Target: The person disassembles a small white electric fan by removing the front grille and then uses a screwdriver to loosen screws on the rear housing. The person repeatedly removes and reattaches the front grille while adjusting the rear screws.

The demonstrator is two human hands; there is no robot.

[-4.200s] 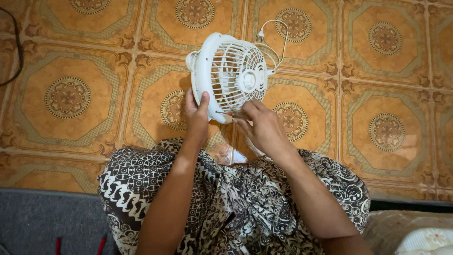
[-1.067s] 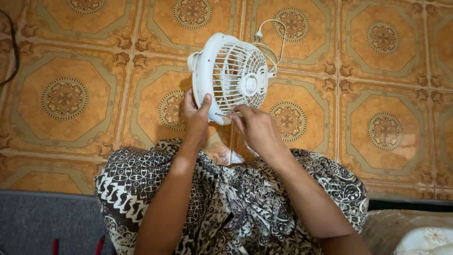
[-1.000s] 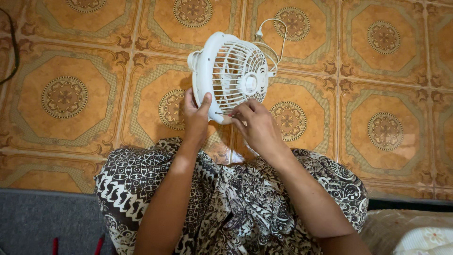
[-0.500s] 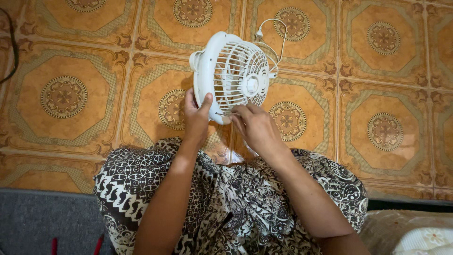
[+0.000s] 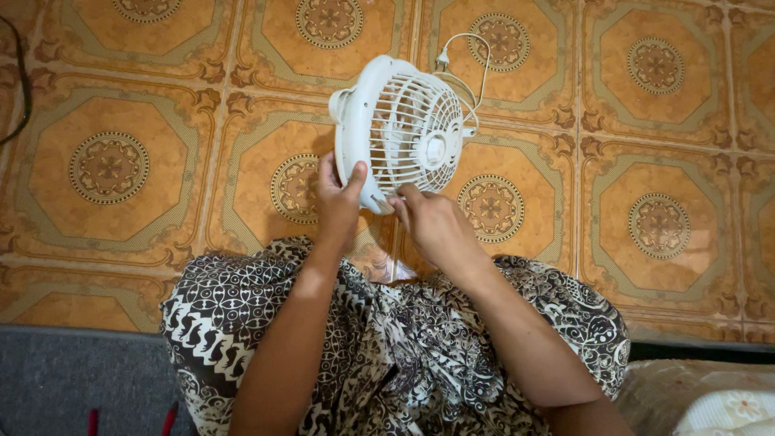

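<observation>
A small white fan (image 5: 404, 129) with a round grille is held above the tiled floor, its grille facing right and toward me. My left hand (image 5: 337, 198) grips the fan's lower rim from the left, thumb on the front edge. My right hand (image 5: 432, 226) has its fingertips pinched together at the bottom edge of the grille, on something small and thin that I cannot make out. The fan's white cord and plug (image 5: 446, 58) loop behind it.
Orange patterned floor tiles (image 5: 662, 218) spread all around. My lap is covered by black-and-white patterned cloth (image 5: 387, 347). A grey mat (image 5: 73, 379) lies at lower left with red tool handles (image 5: 169, 418) on it. A black cable (image 5: 24, 81) runs at the far left.
The fan has shifted slightly right and tilted. My right fingers have closed in lower on the bottom edge of the grille; the thin piece seen there earlier is hidden.
</observation>
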